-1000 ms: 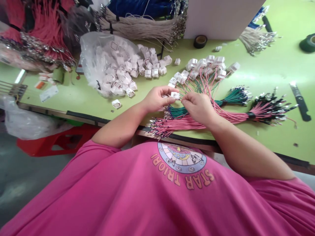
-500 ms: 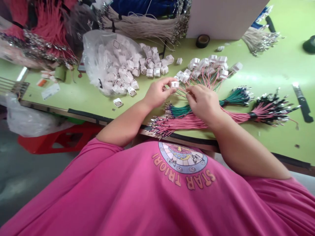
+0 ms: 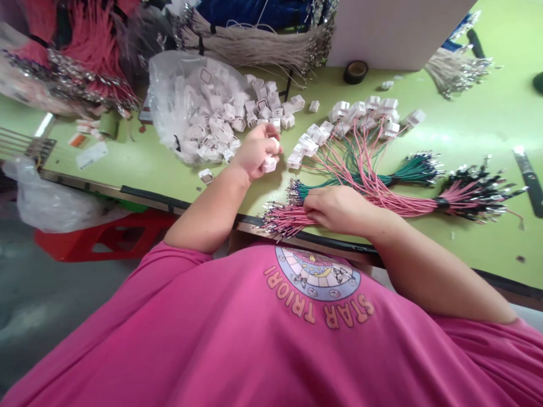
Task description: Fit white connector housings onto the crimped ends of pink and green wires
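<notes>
- Table (image 3: 466, 130): light green top, dark strip along the near edge.
- Clear plastic bag (image 3: 169, 107), far left of centre, full of white housings.
- Loose white housings (image 3: 263, 104), spilled just beside the bag's mouth; a single one (image 3: 206, 176) lies near the table edge.
- Wired white housings (image 3: 365, 110), in a cluster, with pink and green leads trailing toward the near edge.
- Pink wire bundle (image 3: 407, 202), black band at its right end, metal terminals at both ends.
- Green wire bundle (image 3: 407, 169), just behind the pink one.
- Black tape roll (image 3: 355, 72), by a white box (image 3: 394, 28).
- Grey wire bundles (image 3: 254, 48), along the far edge.
- Paper labels (image 3: 91, 154), far left.
- Dark tool (image 3: 530, 181), right edge.
</notes>
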`<state>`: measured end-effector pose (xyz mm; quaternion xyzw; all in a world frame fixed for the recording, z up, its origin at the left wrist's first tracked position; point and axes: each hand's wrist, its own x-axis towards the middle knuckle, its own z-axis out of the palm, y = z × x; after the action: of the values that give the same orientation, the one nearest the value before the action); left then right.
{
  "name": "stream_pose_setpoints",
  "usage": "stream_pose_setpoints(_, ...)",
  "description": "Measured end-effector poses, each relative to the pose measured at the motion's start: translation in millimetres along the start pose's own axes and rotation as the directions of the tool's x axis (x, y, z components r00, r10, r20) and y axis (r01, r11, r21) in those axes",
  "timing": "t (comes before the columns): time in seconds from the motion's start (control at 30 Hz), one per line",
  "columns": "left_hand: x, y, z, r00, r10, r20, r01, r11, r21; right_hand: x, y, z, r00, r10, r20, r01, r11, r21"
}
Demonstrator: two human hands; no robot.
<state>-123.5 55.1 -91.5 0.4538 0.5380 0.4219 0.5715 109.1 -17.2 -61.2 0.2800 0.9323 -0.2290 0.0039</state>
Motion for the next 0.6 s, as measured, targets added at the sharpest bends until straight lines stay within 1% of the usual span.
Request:
stream_pose_setpoints(0.1, -10, 11, 0, 0.995, -0.072, 0.065, 0.077, 0.993, -0.088, -1, 8, -4, 0.996, 0.0, -0.089, 0.014, 0.988, 0.157)
stream_pose_setpoints(0.2, -21, 20, 9, 0.988, -0.091, 0.123, 0.102, 0.991, -0.086, -3, 14, -9, 0.981, 0.067, -0.183, -0.004, 0.946, 0.324)
stream_pose_setpoints(0.27, -26, 23, 14, 0.984, -0.091, 0.154, 0.102, 0.993, -0.066, -4, 11, -12, 0.974, 0.121, -0.19, -0.029, 0.903, 0.428)
stream_pose_setpoints(0.33, -30, 24, 18, 0.98, -0.082, 0.18, 0.095, 0.994, -0.062, -4, 1, -12, 0.976, 0.12, -0.18, -0.018, 0.874, 0.485)
stream_pose_setpoints(0.4, -32, 22, 19, 0.973, -0.069, 0.222, 0.083, 0.995, -0.054, -2, -14, -9, 0.983, 0.026, -0.182, 0.06, 0.892, 0.448)
stream_pose_setpoints(0.47, -33, 20, 19, 0.955, -0.065, 0.29, 0.077, 0.997, -0.028, 0, -27, -3, 0.979, -0.104, -0.178, 0.161, 0.924, 0.347)
stream_pose_setpoints(0.5, -33, 18, 18, 0.941, -0.066, 0.331, 0.073, 0.997, -0.009, 1, -31, 0, 0.973, -0.134, -0.189, 0.188, 0.932, 0.309)
stream_pose_setpoints(0.53, -33, 17, 17, 0.926, -0.066, 0.371, 0.068, 0.998, 0.01, 2, -32, 2, 0.966, -0.123, -0.225, 0.187, 0.939, 0.29)
stream_pose_setpoints(0.57, -33, 16, 16, 0.91, -0.066, 0.409, 0.06, 0.998, 0.028, 3, -29, 3, 0.956, -0.075, -0.282, 0.16, 0.943, 0.292)
stream_pose_setpoints(0.6, -33, 15, 15, 0.896, -0.064, 0.44, 0.049, 0.998, 0.044, 3, -25, 3, 0.936, 0.008, -0.352, 0.11, 0.943, 0.314)
